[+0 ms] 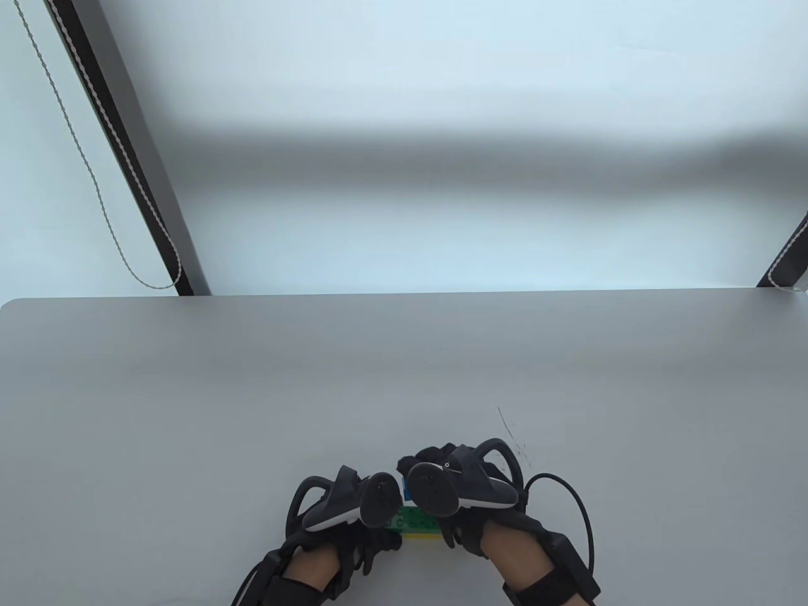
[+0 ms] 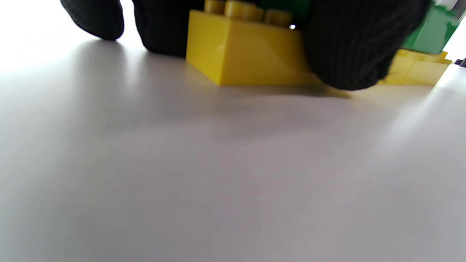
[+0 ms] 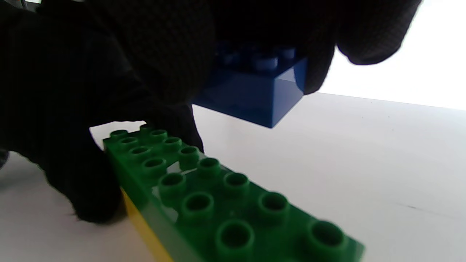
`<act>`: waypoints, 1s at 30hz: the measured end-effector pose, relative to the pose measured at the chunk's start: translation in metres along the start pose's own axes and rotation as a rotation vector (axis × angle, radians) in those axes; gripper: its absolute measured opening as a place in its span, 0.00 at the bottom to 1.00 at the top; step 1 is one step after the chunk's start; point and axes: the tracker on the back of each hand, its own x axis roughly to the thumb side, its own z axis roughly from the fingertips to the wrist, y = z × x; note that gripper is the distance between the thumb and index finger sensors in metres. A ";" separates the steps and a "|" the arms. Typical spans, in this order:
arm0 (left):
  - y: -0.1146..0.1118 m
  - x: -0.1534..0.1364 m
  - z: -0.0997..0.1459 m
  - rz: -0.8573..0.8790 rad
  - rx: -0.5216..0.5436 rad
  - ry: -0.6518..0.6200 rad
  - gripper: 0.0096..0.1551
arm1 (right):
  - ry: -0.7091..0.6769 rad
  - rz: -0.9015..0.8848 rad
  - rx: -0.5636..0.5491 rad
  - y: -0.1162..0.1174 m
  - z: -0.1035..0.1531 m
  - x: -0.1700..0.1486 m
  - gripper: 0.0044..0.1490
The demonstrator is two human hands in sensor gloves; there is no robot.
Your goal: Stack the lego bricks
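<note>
Both gloved hands sit at 6 o'clock on the grey matte table (image 1: 189, 391), close to its near edge. Wide bare tabletop runs out toward 9, 12 and 3 o'clock.

Long green studded plastic brick (image 3: 204, 189) lies on a yellow plastic brick (image 2: 247, 54), which rests flat on the table. Left hand (image 1: 344, 517) holds this stack at its left end: gloved fingers (image 2: 349, 43) curled against the yellow brick's side.

Right hand (image 1: 467, 492) pinches a small blue plastic brick (image 3: 255, 94), fingers closed on its sides, brick tilted and clear of the table, seemingly just above the green studs at 12 o'clock from the stack; no contact visible.

Black cable (image 1: 577, 505) loops at 3 o'clock of the right wrist. Pale wall beyond the far edge; dark frame posts with cords at 10 and 2 o'clock.
</note>
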 end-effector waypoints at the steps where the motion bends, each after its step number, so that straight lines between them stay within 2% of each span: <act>1: 0.000 0.000 0.000 0.000 0.000 0.000 0.40 | 0.000 -0.005 -0.001 0.000 0.001 0.000 0.44; 14: 0.000 0.000 0.000 0.009 -0.011 0.004 0.40 | -0.007 -0.075 0.018 0.011 0.017 0.007 0.43; 30: 0.000 0.000 -0.001 0.017 -0.027 0.018 0.40 | 0.017 -0.052 0.030 0.022 0.015 0.006 0.43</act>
